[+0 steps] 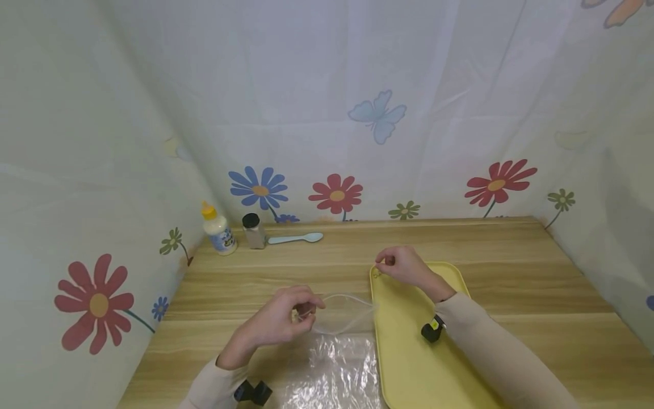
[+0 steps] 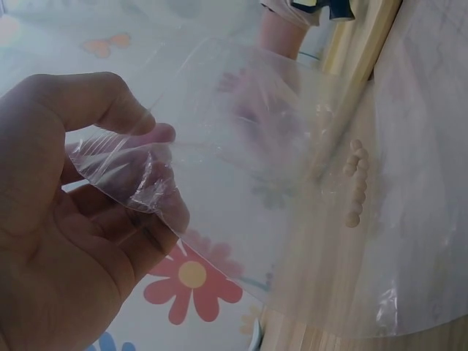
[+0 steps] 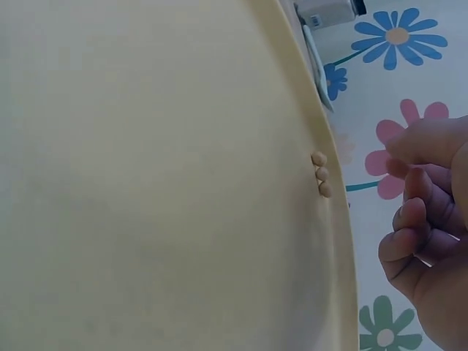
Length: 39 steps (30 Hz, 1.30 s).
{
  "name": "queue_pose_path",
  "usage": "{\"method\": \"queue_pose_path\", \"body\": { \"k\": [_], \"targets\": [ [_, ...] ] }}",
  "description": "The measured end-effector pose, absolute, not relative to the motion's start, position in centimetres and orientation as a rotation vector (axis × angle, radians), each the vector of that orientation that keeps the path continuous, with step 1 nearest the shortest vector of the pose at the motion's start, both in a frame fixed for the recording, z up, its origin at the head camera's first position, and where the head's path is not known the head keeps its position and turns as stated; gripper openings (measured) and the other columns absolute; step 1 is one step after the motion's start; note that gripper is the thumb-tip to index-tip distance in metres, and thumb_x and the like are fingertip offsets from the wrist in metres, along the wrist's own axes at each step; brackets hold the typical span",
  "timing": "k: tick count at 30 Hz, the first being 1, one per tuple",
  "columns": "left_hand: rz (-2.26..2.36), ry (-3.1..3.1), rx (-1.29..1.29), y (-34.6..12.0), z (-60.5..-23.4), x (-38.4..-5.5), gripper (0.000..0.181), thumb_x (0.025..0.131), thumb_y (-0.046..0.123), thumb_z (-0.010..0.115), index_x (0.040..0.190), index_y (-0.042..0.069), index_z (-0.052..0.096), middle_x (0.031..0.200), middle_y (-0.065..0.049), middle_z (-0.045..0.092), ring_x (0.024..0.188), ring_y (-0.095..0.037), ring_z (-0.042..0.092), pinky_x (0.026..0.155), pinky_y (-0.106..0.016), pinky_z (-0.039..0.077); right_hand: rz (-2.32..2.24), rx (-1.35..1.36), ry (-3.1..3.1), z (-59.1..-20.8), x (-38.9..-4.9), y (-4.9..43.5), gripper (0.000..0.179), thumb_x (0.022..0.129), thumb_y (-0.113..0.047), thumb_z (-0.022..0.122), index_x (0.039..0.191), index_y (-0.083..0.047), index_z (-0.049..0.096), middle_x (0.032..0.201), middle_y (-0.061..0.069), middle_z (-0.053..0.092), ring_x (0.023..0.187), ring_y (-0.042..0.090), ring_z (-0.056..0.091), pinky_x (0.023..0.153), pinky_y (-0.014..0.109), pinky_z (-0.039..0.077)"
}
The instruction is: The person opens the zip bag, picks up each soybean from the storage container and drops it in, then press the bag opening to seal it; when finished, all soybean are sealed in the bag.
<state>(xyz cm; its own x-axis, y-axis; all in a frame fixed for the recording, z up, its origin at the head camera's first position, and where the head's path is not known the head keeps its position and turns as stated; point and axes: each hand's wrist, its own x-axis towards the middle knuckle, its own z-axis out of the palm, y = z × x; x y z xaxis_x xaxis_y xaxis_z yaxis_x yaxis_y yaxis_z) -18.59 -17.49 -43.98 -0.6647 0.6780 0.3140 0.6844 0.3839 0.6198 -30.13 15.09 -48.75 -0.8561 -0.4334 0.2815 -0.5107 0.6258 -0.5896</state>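
Note:
My left hand [image 1: 286,315] pinches the rim of a clear plastic bag [image 1: 339,363] between thumb and fingers. The bag's mouth gapes, and its body lies toward the front of the table beside the tray. My right hand [image 1: 406,266] hovers over the far left corner of a yellow tray [image 1: 424,352], fingers bent, with nothing visible between the fingertips. Close below it, small round beige balls [image 3: 322,174] sit against the tray's rim. In the left wrist view, several beige balls [image 2: 357,186] show through the plastic; whether they lie inside or behind the bag is unclear.
At the back left of the wooden table [image 1: 531,284] stand a bottle with a yellow tip [image 1: 221,233] and a black-lidded jar [image 1: 254,232]. A pale blue spoon [image 1: 296,238] lies to their right. Flower-printed cloth [image 1: 434,113] hangs behind.

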Motion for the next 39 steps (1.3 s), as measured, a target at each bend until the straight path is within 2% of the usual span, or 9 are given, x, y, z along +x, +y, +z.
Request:
{"method": "queue_pose_path", "body": {
  "k": [6,10,15,19,39],
  "targets": [
    [-1.169,-2.586,-1.293,-17.5,-44.0,-18.7,0.026,0.079,0.001,0.065,0.105,0.004,0.069,0.082,0.003,0.061,0.073,-0.003,0.054,0.063,-0.02,0.053,1.031,0.774,-2.807,-49.0,-30.6,15.2,0.007,0.083,-0.013,0.072,0.087,-0.008,0.074,0.06,-0.007,0.052,0.048,0.004,0.041,0.046,0.019,0.034],
    [-1.17,-2.601,-1.284,-17.5,-43.9,-18.7,0.026,0.08,0.002,0.065,0.105,0.004,0.069,0.083,0.001,0.062,0.074,-0.002,0.054,0.064,-0.02,0.053,1.013,0.783,-2.834,-49.2,-30.8,15.2,0.007,0.083,-0.012,0.071,0.087,-0.006,0.074,0.062,-0.004,0.057,0.05,0.005,0.044,0.046,0.019,0.036],
    [-1.171,-2.612,-1.283,-17.6,-43.9,-18.7,0.026,0.08,0.003,0.064,0.106,0.004,0.069,0.083,0.0,0.062,0.074,-0.003,0.054,0.065,-0.02,0.053,0.948,0.78,-2.866,-49.6,-30.9,15.3,0.008,0.082,-0.012,0.072,0.088,-0.007,0.075,0.076,0.0,0.07,0.063,0.006,0.056,0.059,0.022,0.049],
    [-1.178,-2.607,-1.285,-17.6,-44.0,-18.7,0.026,0.08,0.002,0.064,0.105,0.004,0.069,0.083,0.0,0.062,0.074,-0.005,0.054,0.065,-0.021,0.054,0.922,0.802,-2.875,-49.7,-30.9,15.4,0.009,0.082,-0.011,0.072,0.089,-0.006,0.075,0.081,0.003,0.072,0.072,0.01,0.063,0.068,0.028,0.055],
    [-1.188,-2.606,-1.285,-17.8,-44.0,-18.7,0.027,0.08,0.003,0.064,0.106,0.004,0.069,0.084,-0.001,0.062,0.075,-0.004,0.054,0.065,-0.02,0.054,0.745,0.843,-2.872,-50.0,-31.2,15.0,0.006,0.08,-0.012,0.073,0.083,-0.008,0.074,0.081,0.003,0.073,0.076,0.015,0.067,0.073,0.031,0.058]
  ]
}}
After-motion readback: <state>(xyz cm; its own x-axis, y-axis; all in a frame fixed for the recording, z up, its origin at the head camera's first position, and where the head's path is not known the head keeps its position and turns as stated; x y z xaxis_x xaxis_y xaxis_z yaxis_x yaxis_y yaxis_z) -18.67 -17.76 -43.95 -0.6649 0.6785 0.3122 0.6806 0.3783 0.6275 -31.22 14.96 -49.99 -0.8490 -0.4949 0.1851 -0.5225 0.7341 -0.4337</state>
